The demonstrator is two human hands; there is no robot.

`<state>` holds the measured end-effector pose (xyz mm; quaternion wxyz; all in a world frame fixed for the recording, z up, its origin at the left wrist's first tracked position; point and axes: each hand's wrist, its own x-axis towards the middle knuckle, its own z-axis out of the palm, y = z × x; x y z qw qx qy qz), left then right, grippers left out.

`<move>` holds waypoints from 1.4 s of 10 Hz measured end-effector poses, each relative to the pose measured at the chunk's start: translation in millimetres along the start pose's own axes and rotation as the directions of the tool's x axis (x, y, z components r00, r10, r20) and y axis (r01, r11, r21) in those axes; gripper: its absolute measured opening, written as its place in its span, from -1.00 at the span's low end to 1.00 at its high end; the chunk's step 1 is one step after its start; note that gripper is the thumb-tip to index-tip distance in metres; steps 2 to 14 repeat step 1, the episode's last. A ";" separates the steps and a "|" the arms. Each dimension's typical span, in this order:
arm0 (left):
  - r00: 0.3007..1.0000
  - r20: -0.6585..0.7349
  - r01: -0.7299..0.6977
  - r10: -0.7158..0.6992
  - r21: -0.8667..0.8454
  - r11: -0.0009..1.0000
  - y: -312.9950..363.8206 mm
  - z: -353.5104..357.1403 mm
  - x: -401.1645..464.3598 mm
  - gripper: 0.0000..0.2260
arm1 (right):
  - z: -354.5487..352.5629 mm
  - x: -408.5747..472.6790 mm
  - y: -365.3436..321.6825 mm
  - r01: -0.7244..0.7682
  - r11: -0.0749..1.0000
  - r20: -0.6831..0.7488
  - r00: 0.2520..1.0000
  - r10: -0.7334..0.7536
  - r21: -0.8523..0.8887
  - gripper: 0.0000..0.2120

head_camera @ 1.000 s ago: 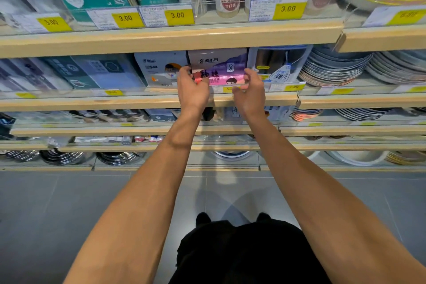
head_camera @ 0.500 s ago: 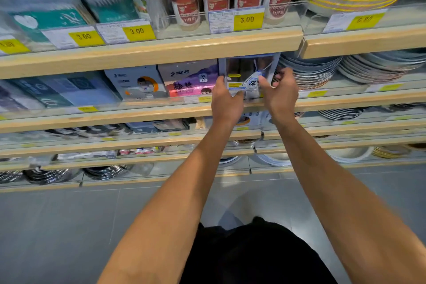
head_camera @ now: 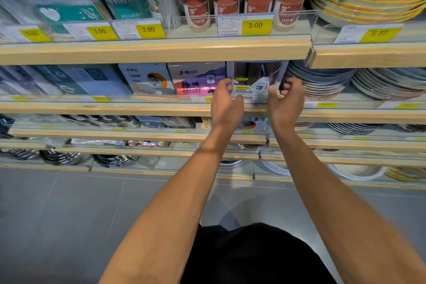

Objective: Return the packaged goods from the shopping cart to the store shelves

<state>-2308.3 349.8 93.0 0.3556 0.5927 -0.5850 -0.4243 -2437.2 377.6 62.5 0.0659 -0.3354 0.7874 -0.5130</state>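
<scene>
Evidently the job is well under way on this shelf (head_camera: pixel 147 108): a purple packet (head_camera: pixel 196 78) and a grey packet (head_camera: pixel 147 78) already stand side by side behind the clear front rail, and a clear-fronted packet (head_camera: pixel 257 78) stands just to their right, next to the stacked plates (head_camera: pixel 322 83). That last packet looks seated on the shelf, so what remains, by this view, is squaring it up and letting go. The shopping cart is out of sight, so how many goods are left cannot be told.

The packet sits between the two hands. The left hand (head_camera: pixel 227 104) holds its left edge, thumb and fingers curled round it. The right hand (head_camera: pixel 287 101) has curled fingers at its right edge, beside the plates, apparently gripping it, though the exact contact is hard to make out.
</scene>
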 end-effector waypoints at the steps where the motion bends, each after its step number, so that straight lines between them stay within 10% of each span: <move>1: 0.997 -0.063 -0.043 0.040 -0.059 0.997 -8.7 -14.1 -1.8 -0.77 | 2.6 -31.8 -8.9 0.103 0.990 -0.108 0.990 -0.092 0.098 -0.78; 14: 0.997 -0.063 -0.043 0.040 -0.059 0.997 -8.7 -14.1 -1.8 -0.77 | 2.6 -31.8 -8.9 0.103 0.990 -0.108 0.990 -0.092 0.098 -0.78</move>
